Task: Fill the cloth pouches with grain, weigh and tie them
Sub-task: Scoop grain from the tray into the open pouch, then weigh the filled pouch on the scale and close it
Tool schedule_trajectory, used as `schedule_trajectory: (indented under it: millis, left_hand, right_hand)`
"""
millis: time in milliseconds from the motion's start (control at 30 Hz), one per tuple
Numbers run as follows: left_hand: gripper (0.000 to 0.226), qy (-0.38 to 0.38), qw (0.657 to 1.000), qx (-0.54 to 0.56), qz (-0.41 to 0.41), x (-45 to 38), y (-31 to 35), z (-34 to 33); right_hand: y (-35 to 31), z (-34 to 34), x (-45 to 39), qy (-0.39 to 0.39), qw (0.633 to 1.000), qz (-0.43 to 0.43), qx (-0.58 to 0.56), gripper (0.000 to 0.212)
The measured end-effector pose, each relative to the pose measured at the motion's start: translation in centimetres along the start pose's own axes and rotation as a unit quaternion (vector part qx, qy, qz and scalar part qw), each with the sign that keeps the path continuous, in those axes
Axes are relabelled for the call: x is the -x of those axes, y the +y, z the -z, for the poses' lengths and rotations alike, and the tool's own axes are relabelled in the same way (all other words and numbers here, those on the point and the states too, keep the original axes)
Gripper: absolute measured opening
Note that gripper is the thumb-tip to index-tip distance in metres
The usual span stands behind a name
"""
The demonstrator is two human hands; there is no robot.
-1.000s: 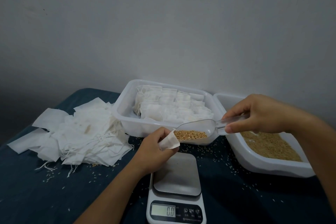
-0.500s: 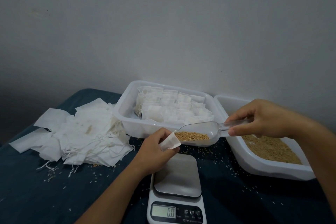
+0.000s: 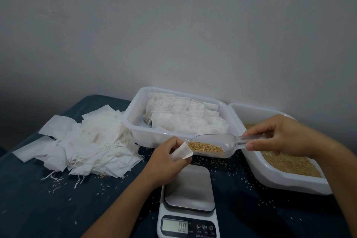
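My left hand (image 3: 166, 162) grips a small white cloth pouch (image 3: 182, 152) with its mouth turned right, above the scale. My right hand (image 3: 278, 135) holds the handle of a clear plastic scoop (image 3: 216, 144) loaded with golden grain (image 3: 204, 147). The scoop's lip touches the pouch mouth. A digital scale (image 3: 188, 199) stands below, its platform bare and its display reading 0.0. A white tub (image 3: 286, 178) on the right holds loose grain (image 3: 289, 163).
A white bin (image 3: 135, 120) behind the hands holds several filled pouches (image 3: 185, 117). A heap of flat empty pouches (image 3: 87, 141) with loose strings lies at the left. Stray grains dot the dark blue tablecloth (image 3: 38, 203). A grey wall stands close behind.
The scoop and both hands have shifted only slightly; the scoop's lip stays at the pouch mouth and the grain load looks much the same.
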State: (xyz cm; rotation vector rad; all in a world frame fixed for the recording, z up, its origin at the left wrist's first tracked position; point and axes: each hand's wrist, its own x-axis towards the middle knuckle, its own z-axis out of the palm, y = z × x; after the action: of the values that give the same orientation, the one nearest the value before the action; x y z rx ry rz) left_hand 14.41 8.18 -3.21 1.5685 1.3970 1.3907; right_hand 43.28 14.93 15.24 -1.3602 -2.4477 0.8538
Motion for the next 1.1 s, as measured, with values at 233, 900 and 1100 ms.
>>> schedule_trajectory:
  millis: [233,900,1100]
  left_hand:
    - [0.022,0.02,0.999,0.028,0.007,-0.2,0.0,0.2]
    - [0.038,-0.145,0.739,0.634,0.177,0.4,2.7,1.4]
    - [0.04,-0.189,0.689,0.68,0.164,0.6,2.6,1.1]
  right_hand:
    - [2.3,-2.4,0.3,0.035,0.998,-0.001,-0.057,0.034]
    - [13.7,-3.1,-3.3,0.319,0.904,-0.234,0.163,0.036]
    - [15.2,-3.7,-5.5,0.169,0.91,-0.313,0.211,0.051]
